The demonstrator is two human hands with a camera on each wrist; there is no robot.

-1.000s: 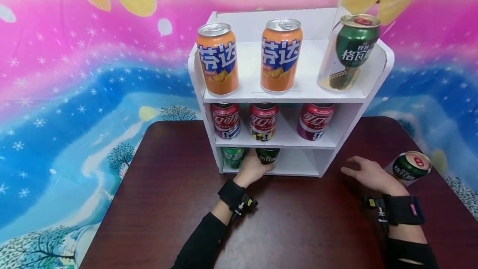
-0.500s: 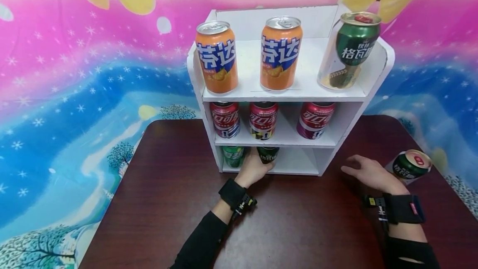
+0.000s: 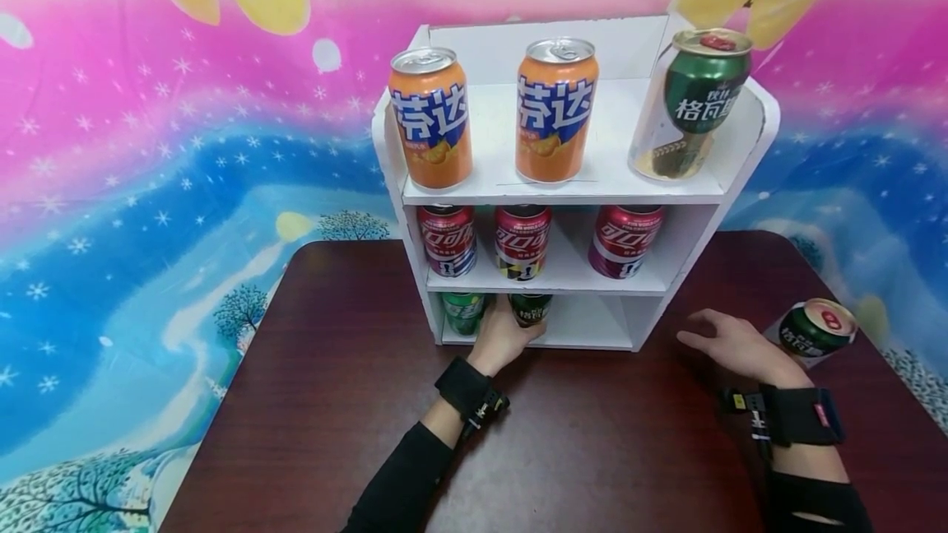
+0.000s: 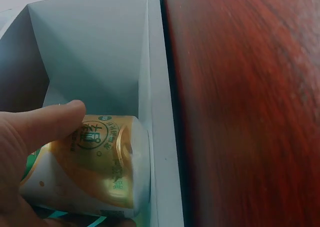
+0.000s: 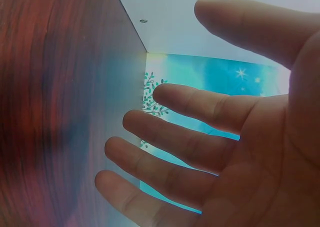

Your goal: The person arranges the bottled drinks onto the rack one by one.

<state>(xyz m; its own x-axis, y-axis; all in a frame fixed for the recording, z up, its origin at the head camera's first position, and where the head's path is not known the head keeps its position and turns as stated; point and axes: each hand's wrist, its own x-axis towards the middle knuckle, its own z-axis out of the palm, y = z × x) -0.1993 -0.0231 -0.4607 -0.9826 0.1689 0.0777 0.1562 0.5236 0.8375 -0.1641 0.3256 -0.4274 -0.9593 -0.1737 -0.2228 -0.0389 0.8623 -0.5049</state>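
Observation:
My left hand (image 3: 504, 337) reaches into the bottom compartment of the white shelf (image 3: 585, 194) and grips a dark green drink can (image 3: 529, 309). In the left wrist view the thumb lies across the can's gold and white side (image 4: 100, 162), and its base sits close to the shelf's front lip. A light green soda can (image 3: 463, 312) stands just left of that hand. On the table to the right, my right hand (image 3: 741, 345) holds nothing, its fingers (image 5: 180, 137) spread and relaxed. Beside it stands another green and white can (image 3: 815, 331).
Two orange soda cans (image 3: 555, 113) and a green and white can (image 3: 696, 105) stand on the top shelf. Below them, three red cola cans (image 3: 626, 242) stand on the middle shelf. The dark wooden table (image 3: 341, 368) backs onto a colourful cloth (image 3: 222, 146).
The gripped green can has shifted very slightly left with my left hand. My right hand stays where it was.

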